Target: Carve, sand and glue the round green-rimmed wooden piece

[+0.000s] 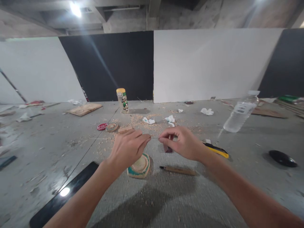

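Observation:
A thin pale thread (155,138) stretches between my two hands above the grey surface; a loose length trails out to the left. My left hand (129,144) pinches it with thumb and forefinger, palm down. Facing it, my right hand (181,142) pinches the other side, thumb against forefinger. Below my left hand lies a wooden piece with a round recess and green paint (140,166), partly covered by the hand. A carving tool with a wooden handle (180,171) lies under my right hand. A small dark reddish block (167,148) shows behind my right fingers.
A yellow-capped bottle (123,101) stands behind, amid wood shavings and crumpled tissues (148,120). A red round lid (102,126) and a wooden disc (111,127) lie left. Right are a yellow cutter (217,150), a water bottle (241,112) and a mouse (282,158). A black tablet-like slab (71,186) lies front left.

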The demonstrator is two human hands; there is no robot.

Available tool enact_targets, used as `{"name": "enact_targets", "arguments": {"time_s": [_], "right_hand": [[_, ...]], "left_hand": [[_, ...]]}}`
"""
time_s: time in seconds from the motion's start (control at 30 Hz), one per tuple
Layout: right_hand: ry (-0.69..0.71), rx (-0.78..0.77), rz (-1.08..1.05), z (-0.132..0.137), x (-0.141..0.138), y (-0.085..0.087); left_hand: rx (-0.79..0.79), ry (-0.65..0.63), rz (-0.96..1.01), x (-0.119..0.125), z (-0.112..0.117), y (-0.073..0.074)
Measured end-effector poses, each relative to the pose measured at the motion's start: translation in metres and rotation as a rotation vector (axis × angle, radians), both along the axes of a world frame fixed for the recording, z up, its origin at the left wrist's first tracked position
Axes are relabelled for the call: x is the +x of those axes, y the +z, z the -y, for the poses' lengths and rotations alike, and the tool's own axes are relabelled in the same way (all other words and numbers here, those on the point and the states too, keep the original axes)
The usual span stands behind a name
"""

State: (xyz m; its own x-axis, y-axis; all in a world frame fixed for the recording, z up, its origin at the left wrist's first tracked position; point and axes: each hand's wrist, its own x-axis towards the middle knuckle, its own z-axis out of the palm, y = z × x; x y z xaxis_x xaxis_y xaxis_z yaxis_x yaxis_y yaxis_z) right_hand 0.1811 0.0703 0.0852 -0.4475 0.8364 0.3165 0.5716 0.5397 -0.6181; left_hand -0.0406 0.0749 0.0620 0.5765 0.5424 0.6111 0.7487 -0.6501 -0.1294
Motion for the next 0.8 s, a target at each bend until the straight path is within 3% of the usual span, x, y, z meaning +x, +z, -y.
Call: {"name": "enact_targets", "arguments": {"time_s": [0.17, 0.33, 0.5, 0.6, 0.7, 0.8], "right_hand": [[-0.167, 0.058, 0.141, -0.014, 0.016, -0.007], [-0.241, 0.069, 0.21, -0.026, 0.029, -0.016], [-0.29, 0.123, 0.209, -0.02, 0.022, -0.013], [-0.215, 0.17, 0.227, -0.012, 0.01, -0.013], [-0.13, 0.173, 0.297, -0.009, -0.001, -0.021], [-0.143, 0.157, 0.307, -0.011, -0.006, -0.03]], "left_hand": [[-0.22, 0.123, -0.012, -0.023, -0.012, 0.01], [-0.197, 0.206, -0.005, -0.049, -0.021, 0.015], [-0.224, 0.117, -0.049, -0.058, -0.025, 0.019], [-0.31, 0.057, -0.092, -0.055, -0.024, 0.022], [-0.373, 0.036, -0.081, -0.054, -0.022, 0.025], [-0.424, 0.01, -0.073, -0.059, -0.022, 0.028]]}}
